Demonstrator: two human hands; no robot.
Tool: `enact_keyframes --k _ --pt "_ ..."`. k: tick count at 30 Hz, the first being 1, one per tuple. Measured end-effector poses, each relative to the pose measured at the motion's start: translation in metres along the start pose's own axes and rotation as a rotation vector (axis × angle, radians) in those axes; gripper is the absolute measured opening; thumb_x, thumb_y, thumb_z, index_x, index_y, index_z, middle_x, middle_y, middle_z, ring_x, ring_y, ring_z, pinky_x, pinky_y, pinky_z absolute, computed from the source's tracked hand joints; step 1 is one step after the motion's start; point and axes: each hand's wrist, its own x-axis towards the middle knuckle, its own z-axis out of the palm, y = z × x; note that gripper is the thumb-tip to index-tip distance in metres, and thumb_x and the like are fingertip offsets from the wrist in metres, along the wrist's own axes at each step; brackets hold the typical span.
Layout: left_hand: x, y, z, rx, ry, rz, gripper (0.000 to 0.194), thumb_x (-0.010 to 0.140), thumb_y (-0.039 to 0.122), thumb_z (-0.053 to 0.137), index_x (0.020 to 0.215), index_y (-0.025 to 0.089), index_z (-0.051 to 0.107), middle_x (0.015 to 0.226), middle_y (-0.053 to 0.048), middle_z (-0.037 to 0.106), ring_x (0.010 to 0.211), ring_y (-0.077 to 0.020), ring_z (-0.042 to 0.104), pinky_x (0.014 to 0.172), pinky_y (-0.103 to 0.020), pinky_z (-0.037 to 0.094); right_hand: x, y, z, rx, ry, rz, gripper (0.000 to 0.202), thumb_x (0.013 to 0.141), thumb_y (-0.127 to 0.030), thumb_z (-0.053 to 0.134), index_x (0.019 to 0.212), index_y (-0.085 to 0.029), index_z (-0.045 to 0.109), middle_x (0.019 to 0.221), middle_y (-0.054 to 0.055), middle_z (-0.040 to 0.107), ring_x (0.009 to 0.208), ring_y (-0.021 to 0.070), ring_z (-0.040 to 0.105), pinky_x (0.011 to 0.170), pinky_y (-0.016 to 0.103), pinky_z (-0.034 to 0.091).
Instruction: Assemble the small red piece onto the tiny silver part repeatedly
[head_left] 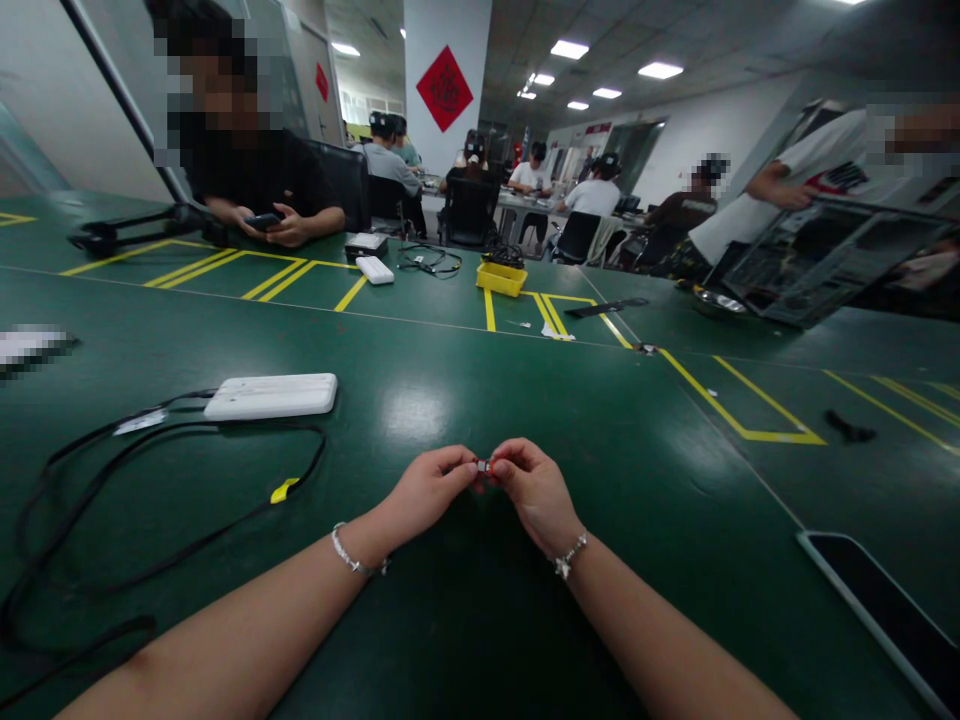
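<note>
Here, a green table with yellow lines.

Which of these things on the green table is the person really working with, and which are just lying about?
In hand:
- small part, pinched between the left hand and the right hand

Lying about:
- white power bank with its black cable
- phone at the table's edge
- yellow bin far across
- open computer case, by another person
</note>
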Motion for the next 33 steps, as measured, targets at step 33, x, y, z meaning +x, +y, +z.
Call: enact_keyframes --k 33 --pt "0.0008 -0.0001 0.0018 -0.109 0.010 0.004 0.021 0.079 0.029 0.043 0.071 0.015 0.056 0.071 -0.001 0.059 0.071 -0.0137 0.055 0.071 -0.026 0.042 0.0005 -0.0030 -0.0030 0.114 -0.122 0.129 0.016 0.062 -0.024 0.067 0.073 -0.017 0.058 0.067 -0.001 0.061 0.060 0.0094 0.056 0.061 0.025 0.044"
